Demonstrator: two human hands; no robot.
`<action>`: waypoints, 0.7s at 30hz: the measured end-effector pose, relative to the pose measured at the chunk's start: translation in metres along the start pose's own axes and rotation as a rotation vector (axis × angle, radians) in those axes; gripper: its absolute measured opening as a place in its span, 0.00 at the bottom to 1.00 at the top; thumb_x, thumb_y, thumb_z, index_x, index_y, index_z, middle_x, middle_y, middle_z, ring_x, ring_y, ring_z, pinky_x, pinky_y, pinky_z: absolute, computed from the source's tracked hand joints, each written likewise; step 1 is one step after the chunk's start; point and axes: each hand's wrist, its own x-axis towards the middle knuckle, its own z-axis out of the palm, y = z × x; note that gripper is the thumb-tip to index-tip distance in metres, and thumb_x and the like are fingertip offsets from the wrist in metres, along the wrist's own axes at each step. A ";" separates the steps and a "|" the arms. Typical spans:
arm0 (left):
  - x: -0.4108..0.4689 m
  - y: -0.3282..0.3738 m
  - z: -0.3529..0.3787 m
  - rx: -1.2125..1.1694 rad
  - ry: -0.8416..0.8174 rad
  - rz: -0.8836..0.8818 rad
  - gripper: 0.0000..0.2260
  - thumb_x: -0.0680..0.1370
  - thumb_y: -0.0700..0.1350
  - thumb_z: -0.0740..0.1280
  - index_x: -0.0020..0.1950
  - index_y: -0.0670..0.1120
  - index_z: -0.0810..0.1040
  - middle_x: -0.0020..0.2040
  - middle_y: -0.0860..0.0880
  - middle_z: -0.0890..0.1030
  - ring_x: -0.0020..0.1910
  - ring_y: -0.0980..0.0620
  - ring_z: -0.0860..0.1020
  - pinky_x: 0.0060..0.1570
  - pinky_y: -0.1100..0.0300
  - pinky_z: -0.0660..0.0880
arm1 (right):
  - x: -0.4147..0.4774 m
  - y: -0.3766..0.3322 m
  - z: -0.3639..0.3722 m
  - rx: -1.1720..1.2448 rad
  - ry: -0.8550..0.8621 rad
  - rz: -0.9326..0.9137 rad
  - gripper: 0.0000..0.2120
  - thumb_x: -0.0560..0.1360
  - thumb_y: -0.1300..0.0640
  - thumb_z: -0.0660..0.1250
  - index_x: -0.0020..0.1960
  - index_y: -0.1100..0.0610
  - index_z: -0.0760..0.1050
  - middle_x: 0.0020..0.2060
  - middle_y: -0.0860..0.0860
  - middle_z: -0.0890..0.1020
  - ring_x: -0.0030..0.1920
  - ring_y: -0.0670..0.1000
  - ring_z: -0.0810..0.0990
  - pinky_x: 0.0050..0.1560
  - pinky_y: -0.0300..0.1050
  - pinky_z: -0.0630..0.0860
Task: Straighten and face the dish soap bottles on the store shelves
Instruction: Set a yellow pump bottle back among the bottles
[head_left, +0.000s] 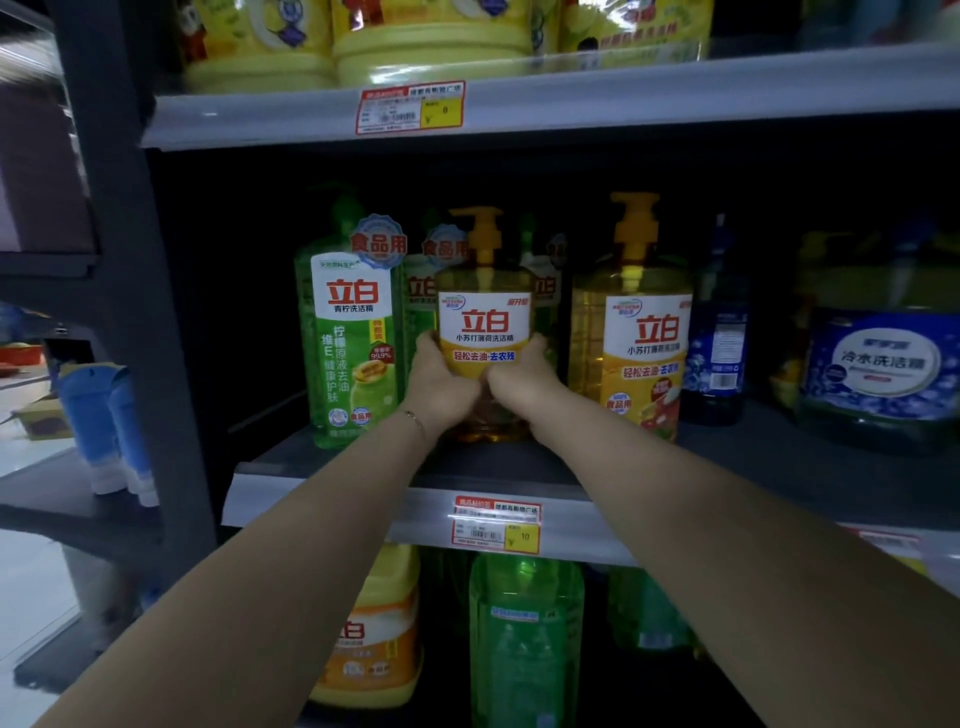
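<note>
My left hand (441, 382) and right hand (522, 371) grip the amber-filled pump bottle (485, 291); green bottles (420, 299) behind it, possibly two, mostly hidden.

Glossy plastic on matt shelving

I see the yellow bottle (485, 275) as clear, glossy plastic with a smooth, shiny label (483, 325) — the green bottle (353, 338) has the same sheen. The shelf (291, 465) looks like matt grey painted metal; its price tag (496, 524) sits under reflective film.
</note>
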 end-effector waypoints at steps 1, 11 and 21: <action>0.000 0.000 -0.002 0.010 -0.001 -0.026 0.30 0.73 0.34 0.71 0.71 0.42 0.62 0.57 0.50 0.73 0.56 0.55 0.71 0.56 0.62 0.67 | -0.001 0.001 0.000 0.019 -0.005 0.005 0.38 0.74 0.63 0.67 0.76 0.56 0.49 0.65 0.55 0.72 0.64 0.56 0.72 0.65 0.54 0.71; -0.024 0.004 -0.021 -0.110 -0.067 -0.005 0.39 0.63 0.30 0.77 0.68 0.46 0.63 0.55 0.51 0.76 0.53 0.54 0.76 0.49 0.58 0.76 | -0.029 -0.003 -0.023 0.022 -0.053 -0.048 0.35 0.72 0.69 0.67 0.70 0.55 0.52 0.59 0.55 0.74 0.62 0.55 0.74 0.59 0.50 0.74; -0.060 0.011 -0.033 -0.064 -0.004 0.231 0.39 0.59 0.31 0.80 0.64 0.48 0.68 0.57 0.53 0.78 0.56 0.60 0.76 0.54 0.58 0.77 | -0.073 -0.013 -0.051 -0.060 -0.110 -0.268 0.37 0.67 0.68 0.74 0.70 0.52 0.61 0.64 0.51 0.74 0.67 0.54 0.71 0.64 0.51 0.70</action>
